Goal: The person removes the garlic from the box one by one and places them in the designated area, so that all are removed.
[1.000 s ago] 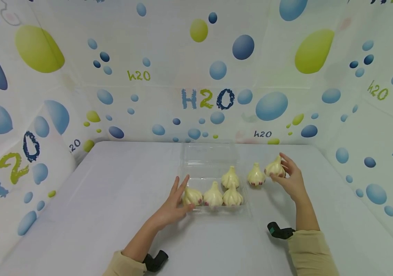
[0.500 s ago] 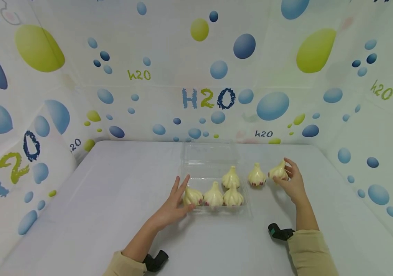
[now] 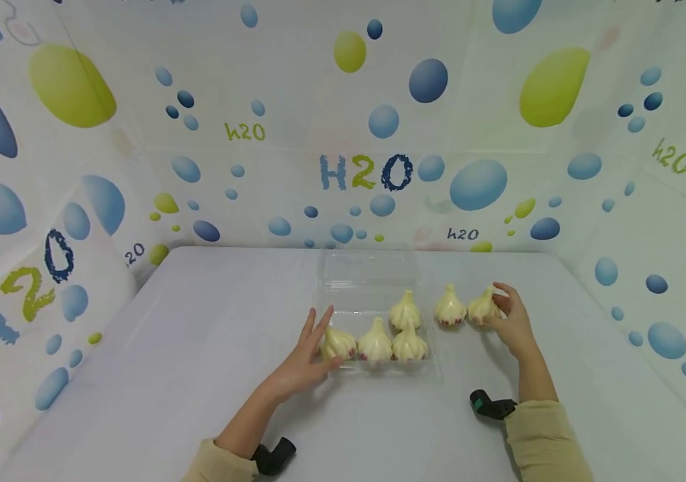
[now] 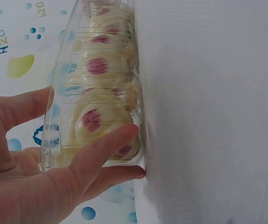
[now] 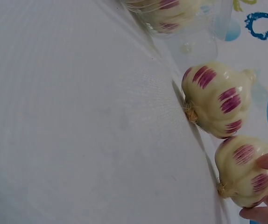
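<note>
held garlic bulb (image 5: pixel 243 171) has lowered, cream streaked purple.

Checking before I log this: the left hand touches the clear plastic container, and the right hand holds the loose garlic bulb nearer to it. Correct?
Not quite: the right hand holds the loose garlic bulb farther from the clear plastic container, as the right wrist view shows. The left hand does touch the container.

Big "H2O" (image 3: pixel 364 172) dead centre on the backdrop (image 3: pixel 295 73)! Up and left, a green "h2O" (image 3: pixel 245 132); lower right, a dark "h2O" (image 3: pixel 462 234); and a large sloping "H2O" (image 3: pixel 27 293) fills the left side panel (image 3: pixel 32 221)!
</note>
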`<action>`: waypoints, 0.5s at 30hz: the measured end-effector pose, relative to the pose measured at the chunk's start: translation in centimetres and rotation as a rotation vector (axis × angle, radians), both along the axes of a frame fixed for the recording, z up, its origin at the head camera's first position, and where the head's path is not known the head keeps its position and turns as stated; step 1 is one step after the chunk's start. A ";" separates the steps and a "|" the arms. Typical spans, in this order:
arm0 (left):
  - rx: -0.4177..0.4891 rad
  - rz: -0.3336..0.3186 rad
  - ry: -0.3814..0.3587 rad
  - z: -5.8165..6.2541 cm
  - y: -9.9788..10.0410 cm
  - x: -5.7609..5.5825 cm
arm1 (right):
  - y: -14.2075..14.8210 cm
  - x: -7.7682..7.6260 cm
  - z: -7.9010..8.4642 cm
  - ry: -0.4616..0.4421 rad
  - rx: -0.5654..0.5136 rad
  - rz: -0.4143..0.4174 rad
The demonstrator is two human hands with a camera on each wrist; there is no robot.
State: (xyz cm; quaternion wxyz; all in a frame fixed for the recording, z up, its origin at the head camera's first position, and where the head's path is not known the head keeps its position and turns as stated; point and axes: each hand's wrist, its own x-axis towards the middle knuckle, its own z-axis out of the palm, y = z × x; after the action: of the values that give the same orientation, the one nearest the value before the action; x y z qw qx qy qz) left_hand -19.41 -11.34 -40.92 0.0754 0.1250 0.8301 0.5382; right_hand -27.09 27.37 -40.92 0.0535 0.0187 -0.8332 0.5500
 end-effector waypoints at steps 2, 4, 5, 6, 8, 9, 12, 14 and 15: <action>-0.005 0.002 0.003 0.0 0.1 0.0 | 0.1 0.0 -0.1 0.008 0.002 0.009; -0.016 0.004 0.009 0.0 0.1 0.1 | 0.1 -0.1 -0.1 0.014 0.008 0.020; -0.016 0.002 0.010 0.1 0.1 0.1 | 0.1 -0.1 -0.2 0.013 0.009 0.026; -0.017 0.001 0.011 0.2 0.0 0.2 | 0.0 -0.1 -0.2 0.009 0.008 0.032; -0.014 -0.004 0.011 0.3 0.0 0.3 | 0.0 -0.2 -0.2 -0.005 0.011 0.044; -0.012 -0.005 0.010 0.3 0.0 0.3 | 0.0 -0.2 -0.2 -0.014 0.012 0.052; -0.006 -0.008 0.013 0.3 -0.1 0.4 | -0.1 -0.3 -0.3 -0.034 0.019 0.066; -0.003 -0.010 0.012 0.3 -0.1 0.4 | -0.1 -0.3 -0.2 -0.037 0.021 0.073; -0.002 -0.011 0.012 0.3 -0.1 0.4 | -0.2 -0.2 -0.2 -0.038 0.023 0.074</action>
State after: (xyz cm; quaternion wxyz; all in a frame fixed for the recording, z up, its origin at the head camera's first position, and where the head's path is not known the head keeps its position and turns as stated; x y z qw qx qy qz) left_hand -19.04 -11.46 -40.62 0.0735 0.1327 0.8304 0.5361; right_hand -27.34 27.21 -41.14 0.0171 0.0398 -0.8390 0.5423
